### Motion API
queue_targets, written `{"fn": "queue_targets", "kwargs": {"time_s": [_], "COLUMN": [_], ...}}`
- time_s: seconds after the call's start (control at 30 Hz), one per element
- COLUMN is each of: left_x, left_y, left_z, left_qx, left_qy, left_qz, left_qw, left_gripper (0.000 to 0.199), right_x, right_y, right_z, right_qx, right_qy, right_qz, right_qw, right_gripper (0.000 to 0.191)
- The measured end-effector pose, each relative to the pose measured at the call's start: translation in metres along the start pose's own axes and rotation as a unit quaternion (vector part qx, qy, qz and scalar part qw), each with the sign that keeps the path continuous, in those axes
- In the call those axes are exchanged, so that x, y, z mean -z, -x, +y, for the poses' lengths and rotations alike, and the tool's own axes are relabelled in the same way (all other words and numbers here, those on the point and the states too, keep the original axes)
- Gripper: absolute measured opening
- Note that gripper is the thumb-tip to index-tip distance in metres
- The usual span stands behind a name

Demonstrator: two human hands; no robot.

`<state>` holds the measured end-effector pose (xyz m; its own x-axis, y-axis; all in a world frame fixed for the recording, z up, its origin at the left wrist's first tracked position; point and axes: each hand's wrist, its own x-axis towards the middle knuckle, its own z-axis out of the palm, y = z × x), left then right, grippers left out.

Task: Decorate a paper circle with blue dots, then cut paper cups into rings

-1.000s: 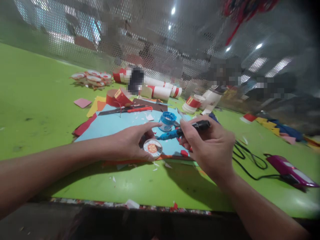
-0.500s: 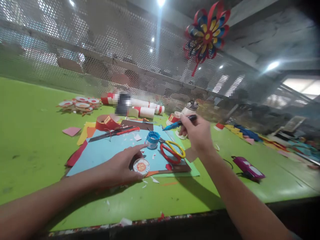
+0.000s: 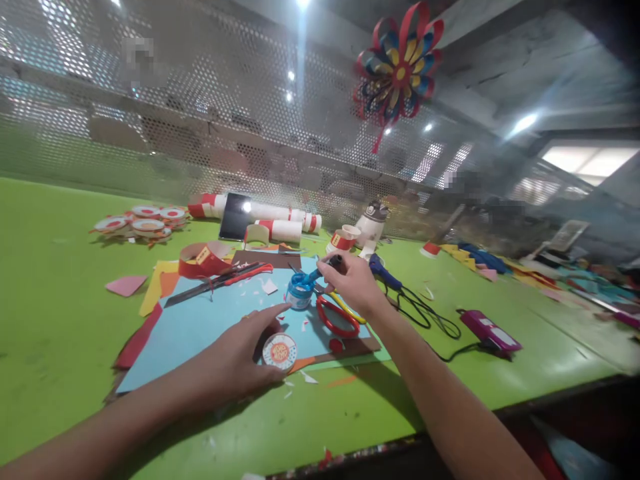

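My left hand (image 3: 245, 357) rests low over the light blue sheet (image 3: 200, 333), thumb and fingers curled round the edge of a round white disc (image 3: 279, 352) with orange print. Its index finger points at a small jar of blue paint (image 3: 299, 300), touching or nearly touching its side. In my right hand (image 3: 356, 283) is a dark-handled paintbrush (image 3: 315, 275), smeared blue, its tip down at the mouth of the jar. Scissors (image 3: 336, 319) with red and yellow handles lie beside the jar, partly beneath my right hand.
Another pair of scissors (image 3: 215, 285) lies left of the jar near a red paper ring (image 3: 203, 260). Cups and a tablet (image 3: 235, 217) stand at the back. A blue glue gun (image 3: 385, 272) trails its cord towards a purple box (image 3: 490, 330). Paper flowers (image 3: 143, 223) sit far left.
My right hand has come down and left, bringing the brush from above the jar into its mouth. The view has shifted somewhat, uncovering the glue gun. My left hand keeps its grip.
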<state>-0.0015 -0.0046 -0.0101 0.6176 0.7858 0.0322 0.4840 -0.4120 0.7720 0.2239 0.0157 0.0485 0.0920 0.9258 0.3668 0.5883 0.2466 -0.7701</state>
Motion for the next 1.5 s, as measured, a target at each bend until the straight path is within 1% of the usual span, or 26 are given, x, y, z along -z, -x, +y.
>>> {"fn": "queue_targets", "kwargs": {"time_s": [0.13,0.23,0.4,0.47,0.5,0.53,0.6,0.7,0.83,0.93,1.03,1.1,1.17,1.23,1.37,1.5], "left_x": [-0.002,-0.003,-0.005,-0.006,-0.005,-0.004,-0.002,0.000,0.001,-0.001,-0.005,-0.009,-0.013,-0.015,-0.018,-0.022], "left_y": [-0.001,0.000,0.000,0.000,0.000,0.000,0.001,0.002,0.002,0.003,0.006,0.008,0.010,0.012,0.015,0.018], "left_z": [-0.004,-0.007,-0.012,-0.012,-0.011,-0.010,-0.006,0.001,0.002,-0.005,-0.013,-0.016,-0.020,-0.026,-0.043,-0.056], "left_qx": [0.007,0.013,0.017,0.015,0.014,0.009,0.014,0.038,0.053,0.055,0.047,0.048,0.048,0.047,0.030,0.033], "left_qy": [0.004,0.009,0.013,0.011,0.008,0.006,0.003,-0.004,-0.009,-0.013,-0.007,0.003,0.006,0.001,-0.032,-0.052], "left_qz": [-0.003,-0.005,0.001,0.010,0.000,0.005,0.000,-0.013,-0.003,-0.004,0.009,0.043,0.063,0.063,0.042,0.070], "left_qw": [1.000,1.000,1.000,1.000,1.000,1.000,1.000,0.999,0.999,0.998,0.999,0.998,0.997,0.997,0.998,0.996], "left_gripper": [0.085,0.084,0.085,0.083,0.081,0.081,0.081,0.080,0.079,0.082,0.079,0.076,0.074,0.076,0.080,0.082], "right_x": [-0.006,-0.008,0.004,0.010,0.013,0.015,0.018,0.019,0.017,0.017,0.017,0.017,0.017,0.017,0.016,0.013], "right_y": [0.001,0.000,0.009,0.013,0.014,0.014,0.014,0.010,0.006,0.005,0.005,0.006,0.007,0.008,0.009,0.009], "right_z": [0.006,0.005,-0.008,-0.013,-0.014,-0.014,-0.013,-0.006,0.002,0.005,0.006,0.005,0.005,0.004,0.002,-0.001], "right_qx": [0.007,0.012,0.017,0.020,0.021,0.022,0.020,0.016,0.017,0.021,0.023,0.024,0.023,0.020,0.029,0.038], "right_qy": [0.021,0.028,0.013,0.000,-0.006,-0.011,-0.019,-0.028,-0.043,-0.053,-0.060,-0.063,-0.062,-0.057,-0.037,-0.008], "right_qz": [-0.025,-0.035,-0.005,0.013,0.020,0.026,0.033,0.034,0.020,0.018,0.030,0.027,0.014,0.002,-0.003,-0.007], "right_qw": [0.999,0.999,1.000,1.000,1.000,0.999,0.999,0.999,0.999,0.998,0.997,0.997,0.998,0.998,0.999,0.999], "right_gripper": [0.017,0.015,0.019,0.020,0.020,0.020,0.019,0.021,0.023,0.024,0.026,0.025,0.024,0.022,0.018,0.015]}}
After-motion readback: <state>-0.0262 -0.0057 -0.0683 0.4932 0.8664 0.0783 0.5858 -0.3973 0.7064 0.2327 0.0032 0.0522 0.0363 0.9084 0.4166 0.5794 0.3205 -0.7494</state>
